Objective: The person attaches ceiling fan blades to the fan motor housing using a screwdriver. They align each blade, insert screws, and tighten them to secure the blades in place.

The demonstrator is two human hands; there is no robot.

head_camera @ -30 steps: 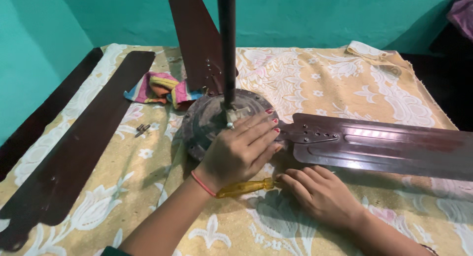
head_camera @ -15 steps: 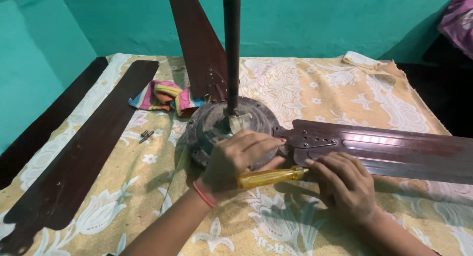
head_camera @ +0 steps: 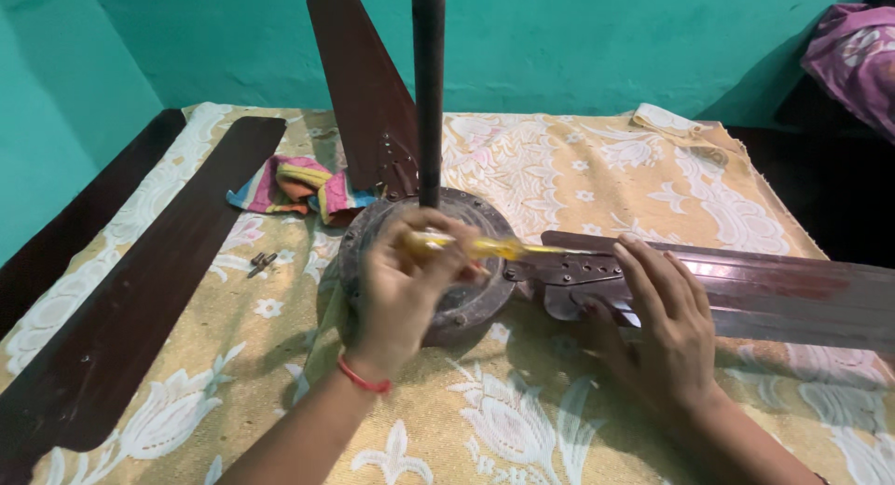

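A yellow translucent-handled screwdriver (head_camera: 466, 245) is gripped in the left hand (head_camera: 406, 284), fingers closed round the handle, with the tip pointed at the metal bracket of the dark brown fan blade (head_camera: 746, 289) where it meets the round grey ceiling-fan motor housing (head_camera: 466, 303). The right hand (head_camera: 662, 331) is laid flat and open on the blade's bracket end, nothing clamped, just pressing it down.

The motor is probably heavy and stiff, so it should stay put on the yellow floral cloth (head_camera: 559, 420). The blade looks long, thin and a bit springy, best held near the bracket rather than out at the tip. The screwdriver handle looks smooth and may be slippery.

Room is tight up top: the dark upright downrod (head_camera: 428, 93) stands just behind the left hand. Two loose blades (head_camera: 140, 298) lie well apart on the left, small screws (head_camera: 262, 260) near them, and a striped rag (head_camera: 294, 187) beside the upright blade (head_camera: 359, 93).
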